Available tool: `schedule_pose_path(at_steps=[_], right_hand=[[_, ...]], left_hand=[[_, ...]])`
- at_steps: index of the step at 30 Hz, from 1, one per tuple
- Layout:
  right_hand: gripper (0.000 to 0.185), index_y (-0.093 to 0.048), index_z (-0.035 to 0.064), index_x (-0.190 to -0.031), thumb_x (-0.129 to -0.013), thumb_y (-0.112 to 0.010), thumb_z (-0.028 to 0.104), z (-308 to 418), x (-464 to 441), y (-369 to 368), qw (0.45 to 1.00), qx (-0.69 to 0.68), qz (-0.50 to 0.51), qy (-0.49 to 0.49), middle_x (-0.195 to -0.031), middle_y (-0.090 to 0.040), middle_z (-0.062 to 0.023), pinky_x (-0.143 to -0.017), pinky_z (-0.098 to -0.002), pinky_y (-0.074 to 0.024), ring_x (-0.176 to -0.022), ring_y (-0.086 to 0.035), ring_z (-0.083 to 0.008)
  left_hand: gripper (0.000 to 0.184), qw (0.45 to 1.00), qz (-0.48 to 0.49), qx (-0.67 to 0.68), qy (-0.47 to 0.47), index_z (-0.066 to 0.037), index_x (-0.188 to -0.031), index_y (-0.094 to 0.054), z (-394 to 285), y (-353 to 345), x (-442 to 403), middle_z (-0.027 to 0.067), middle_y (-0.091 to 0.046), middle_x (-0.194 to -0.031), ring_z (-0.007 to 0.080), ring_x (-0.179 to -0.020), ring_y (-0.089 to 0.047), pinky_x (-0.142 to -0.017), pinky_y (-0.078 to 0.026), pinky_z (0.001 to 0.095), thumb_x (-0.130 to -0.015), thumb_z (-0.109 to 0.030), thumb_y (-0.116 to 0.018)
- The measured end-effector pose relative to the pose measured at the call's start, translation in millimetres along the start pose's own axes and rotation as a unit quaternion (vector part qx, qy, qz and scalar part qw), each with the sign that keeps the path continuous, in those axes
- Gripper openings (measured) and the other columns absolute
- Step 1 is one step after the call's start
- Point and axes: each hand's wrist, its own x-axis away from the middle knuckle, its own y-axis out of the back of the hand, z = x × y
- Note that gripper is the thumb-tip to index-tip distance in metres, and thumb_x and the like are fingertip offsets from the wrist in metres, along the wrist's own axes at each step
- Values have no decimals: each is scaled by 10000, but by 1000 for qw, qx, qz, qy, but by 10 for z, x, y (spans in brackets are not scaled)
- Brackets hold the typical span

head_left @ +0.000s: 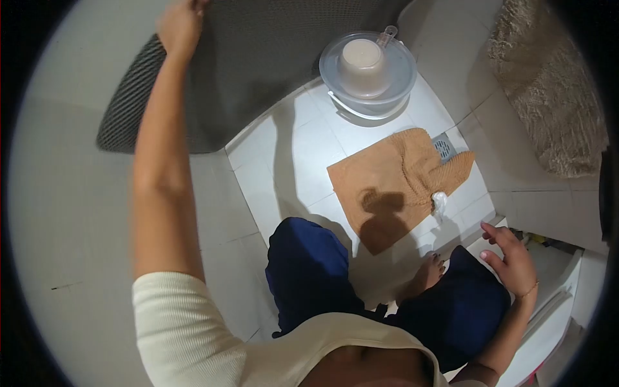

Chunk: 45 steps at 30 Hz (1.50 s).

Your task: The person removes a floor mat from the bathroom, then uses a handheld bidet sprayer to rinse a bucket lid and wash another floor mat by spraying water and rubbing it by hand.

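Observation:
My left hand [179, 29] is raised at the top left, closed at the upper edge of a dark grey textured mat [258, 58]. The mat hangs against the wall, with a ribbed part [126, 109] showing left of my forearm. The fingertips are partly cut off by the edge of the view. Low on the right, my right hand [509, 258] is held beside my knee with fingers loosely bent and thumb apart, holding nothing.
A lidded bucket [371, 103] carries an upturned tub [362, 61] and a clear-handled dipper [387, 35]. An orange-brown cloth [374, 174] lies on white tiles near a floor drain [443, 148], a crumpled white scrap [439, 204] beside it. A shaggy beige rug [548, 90] hangs right.

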Motion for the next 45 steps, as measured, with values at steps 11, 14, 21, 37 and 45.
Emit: schedule_pose_path(at_steps=[11,14,21,37,45], right_hand=[[488,-501,58,-1215,-754,-645,127,13,-72,51,998,-45,40,-24,-926,-554,-135,-803,-341,-436,-876,-556,-267],[490,-499,61,-1217,-756,-646,139,-17,-94,48,999,-25,31,-13,-927,-551,-137,-807,-342,-435,-878,-555,-272],[492,-494,72,-1221,-761,-644,161,-16,-99,70,999,-26,30,13,-908,-550,-140,-793,-354,-437,-869,-557,-280],[222,-557,75,-894,-704,-667,109,-131,-603,-33,982,27,76,170,-858,-553,-108,-744,-389,-444,-832,-547,-312],[149,-554,80,-806,-702,-660,68,-72,-820,-53,974,21,100,205,-832,-550,-97,-713,-394,-448,-816,-551,-298]], left_hand=[[245,976,-206,-3,63,6,-803,-647,191,448,-479,196,-632,-814,355,-747,-607,-673,-465,444,-786,-238,-637],[256,984,-160,7,74,21,-758,-654,113,680,-514,201,-640,-761,344,-700,-628,-619,-488,428,-791,-233,-634],[307,981,-146,-103,77,3,-710,-676,-94,940,-561,167,-654,-697,296,-639,-654,-561,-512,387,-801,-285,-618],[427,979,35,-161,123,-171,-1167,-508,107,1173,-333,135,-575,-1143,357,-1063,-530,-870,-423,452,-912,-468,-336],[448,961,23,-206,181,-263,-1287,-446,506,1208,-323,98,-574,-1174,317,-1081,-538,-881,-429,437,-902,-465,-336]])
